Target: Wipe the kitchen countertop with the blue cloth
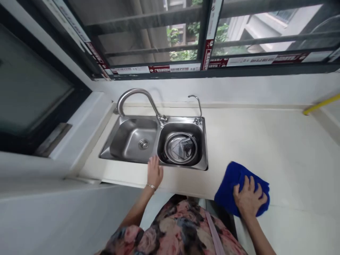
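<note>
A folded blue cloth lies on the pale countertop at the right, its near edge hanging over the front of the counter. My right hand presses down on it with fingers apart and bent, gripping the fabric from above. My left hand rests at the front rim of the double sink, near the divider between the basins. Its fingers are stretched out and hold nothing. In the right basin sits a round metal colander with a grey, crumpled item inside that I cannot make out.
A large curved faucet rises behind the sink, and a thin small tap stands behind the right basin. The countertop stretches right towards a yellow pipe. A window is behind; a wall closes the left side.
</note>
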A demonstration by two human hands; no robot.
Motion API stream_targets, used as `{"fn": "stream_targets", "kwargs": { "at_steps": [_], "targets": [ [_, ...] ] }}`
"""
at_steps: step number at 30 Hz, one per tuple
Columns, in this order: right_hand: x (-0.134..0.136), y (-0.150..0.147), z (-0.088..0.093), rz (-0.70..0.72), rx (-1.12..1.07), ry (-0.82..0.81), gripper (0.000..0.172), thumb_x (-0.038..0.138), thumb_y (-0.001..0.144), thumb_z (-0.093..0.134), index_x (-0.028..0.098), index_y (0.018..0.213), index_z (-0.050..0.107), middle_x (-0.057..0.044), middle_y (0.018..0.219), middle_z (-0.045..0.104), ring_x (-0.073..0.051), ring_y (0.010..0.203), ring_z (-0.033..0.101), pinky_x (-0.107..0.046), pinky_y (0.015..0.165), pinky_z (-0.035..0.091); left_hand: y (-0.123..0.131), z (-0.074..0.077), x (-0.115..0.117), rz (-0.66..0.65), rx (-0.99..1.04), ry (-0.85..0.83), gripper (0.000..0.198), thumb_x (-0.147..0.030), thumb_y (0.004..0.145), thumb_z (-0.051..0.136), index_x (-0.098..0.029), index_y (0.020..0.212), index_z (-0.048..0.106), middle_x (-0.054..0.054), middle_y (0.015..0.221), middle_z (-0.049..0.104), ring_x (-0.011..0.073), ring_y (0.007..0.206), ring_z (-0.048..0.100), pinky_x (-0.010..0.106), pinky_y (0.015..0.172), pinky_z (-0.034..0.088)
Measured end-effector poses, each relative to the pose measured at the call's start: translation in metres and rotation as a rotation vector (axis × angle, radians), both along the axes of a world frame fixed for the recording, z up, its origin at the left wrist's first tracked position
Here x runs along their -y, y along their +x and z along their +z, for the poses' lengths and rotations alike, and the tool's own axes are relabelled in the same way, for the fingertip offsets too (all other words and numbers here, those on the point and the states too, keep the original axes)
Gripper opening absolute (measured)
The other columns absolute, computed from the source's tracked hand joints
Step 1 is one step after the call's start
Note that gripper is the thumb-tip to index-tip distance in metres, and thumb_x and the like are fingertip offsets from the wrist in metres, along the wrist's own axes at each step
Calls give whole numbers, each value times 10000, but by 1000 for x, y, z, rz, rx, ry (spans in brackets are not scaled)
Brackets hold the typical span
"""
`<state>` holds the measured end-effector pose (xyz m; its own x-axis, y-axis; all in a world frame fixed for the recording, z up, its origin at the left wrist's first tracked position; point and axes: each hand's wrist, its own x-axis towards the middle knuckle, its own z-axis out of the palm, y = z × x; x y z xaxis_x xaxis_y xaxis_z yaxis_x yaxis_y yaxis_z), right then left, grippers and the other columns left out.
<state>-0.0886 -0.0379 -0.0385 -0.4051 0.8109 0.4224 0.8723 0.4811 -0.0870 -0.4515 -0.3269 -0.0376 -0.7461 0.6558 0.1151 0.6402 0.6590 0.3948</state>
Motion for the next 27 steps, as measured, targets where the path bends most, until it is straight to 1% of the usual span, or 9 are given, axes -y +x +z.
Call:
{"fn": "stream_targets", "kwargs": {
  "at_steps": [2, 4, 6, 9, 15, 18, 22, 24, 27],
  "targets": [
    [13, -16, 1, 22, 12, -18, 675, 350, 953, 467, 92, 1576, 430, -238, 1562, 512, -469, 1426, 394, -681, 1093, 293, -4, 1, 45, 197, -35, -35, 645, -379, 1045, 369, -41, 1592, 424, 270, 1669, 373, 393, 1620, 204, 674, 1276, 245],
    [31, -37, 6, 87, 41, -67, 655, 346, 960, 461, 70, 1554, 465, -234, 1588, 486, -462, 1450, 363, -677, 1112, 292, -3, 4, 64, 287, -54, -73, 669, -412, 1046, 367, -41, 1600, 419, 267, 1670, 374, 390, 1619, 209, 656, 1286, 232],
    [49, -63, 13, 157, 63, -130, 647, 334, 961, 460, 71, 1552, 484, -226, 1610, 464, -456, 1469, 338, -679, 1125, 293, 2, 8, 62, 323, -69, -116, 666, -445, 1048, 377, -84, 1604, 440, 242, 1690, 352, 383, 1616, 226, 647, 1296, 208],
    [77, -102, 23, 274, 71, -243, 663, 328, 965, 462, 87, 1582, 467, -220, 1645, 420, -467, 1492, 295, -693, 1136, 279, 9, 16, 45, 372, -77, -188, 657, -461, 1048, 394, -121, 1608, 452, 215, 1716, 307, 368, 1616, 235, 632, 1305, 186],
    [114, -160, 34, 688, 127, -440, 614, 391, 1021, 467, 150, 1585, 485, -139, 1659, 435, -424, 1525, 262, -647, 1235, 163, 10, 30, 36, 397, -48, -268, 654, -430, 1050, 383, -107, 1616, 434, 205, 1721, 291, 350, 1615, 246, 593, 1310, 203],
    [119, -166, 29, 797, 68, -428, 577, 413, 1038, 483, 182, 1566, 512, -114, 1636, 474, -400, 1516, 293, -630, 1250, 169, 8, 34, 37, 399, -68, -251, 649, -424, 1047, 350, -95, 1594, 470, 213, 1705, 328, 349, 1603, 280, 587, 1302, 230],
    [110, -152, 10, 854, -55, -325, 488, 375, 1035, 527, 219, 1494, 578, -89, 1542, 582, -342, 1491, 366, -579, 1246, 246, 2, 30, 40, 405, -115, -185, 679, -465, 1029, 276, -110, 1542, 544, 216, 1658, 422, 338, 1582, 338, 580, 1279, 285],
    [98, -141, 0, 837, -89, -267, 463, 367, 1027, 554, 231, 1468, 590, -77, 1504, 615, -314, 1468, 407, -547, 1232, 295, -4, 23, 41, 415, -137, -127, 689, -485, 1008, 255, -169, 1543, 555, 204, 1615, 491, 337, 1557, 389, 599, 1250, 328],
    [72, -118, -9, 753, -92, -188, 439, 351, 1005, 594, 242, 1430, 611, -69, 1446, 656, -293, 1408, 479, -511, 1196, 362, -12, 14, 42, 401, -198, 21, 712, -465, 953, 310, -288, 1630, 439, 165, 1601, 523, 359, 1514, 453, 655, 1193, 379]
  ]
}}
